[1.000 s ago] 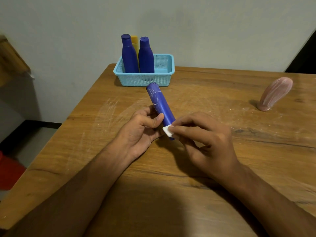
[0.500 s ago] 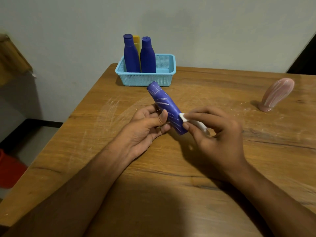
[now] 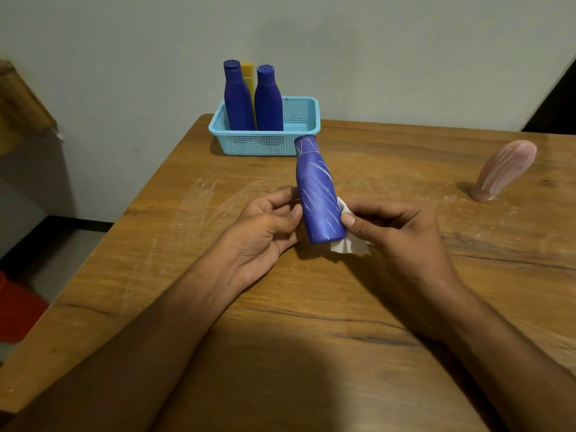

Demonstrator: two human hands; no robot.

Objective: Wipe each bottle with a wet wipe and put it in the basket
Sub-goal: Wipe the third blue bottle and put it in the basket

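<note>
— Slippage worries me most. That streaked blue plastic bottle (image 3: 318, 194), at centre frame and tilted with its cap toward the top, is held off the wooden table (image 3: 405, 307) between two light grips. The left hand (image 3: 265, 226) has thumb and curled fingers against its left side; the right hand (image 3: 392, 232) presses a crumpled white wet wipe (image 3: 347, 244) to its lower right side, thumb on top.

— And if it's damp?

— Then I'd judge it could twist out and drop, or roll toward the table's left edge. Also, white streaks cover the body and cap, so stopping now would put a dirty bottle in the light blue perforated plastic basket (image 3: 265, 141) at upper centre.

— Room in there?

— Two clean dark blue bottles (image 3: 252, 98) and a yellow bottle (image 3: 248, 73) crowd its left end; a careless drop could topple them. Right half looks free.

— What can't you see?

— The left fingers behind the bottle, most of the wipe under the right palm, and much of the yellow one. The streaked pink bottle (image 3: 505, 169) at far right stands unwiped, leaning.
</note>
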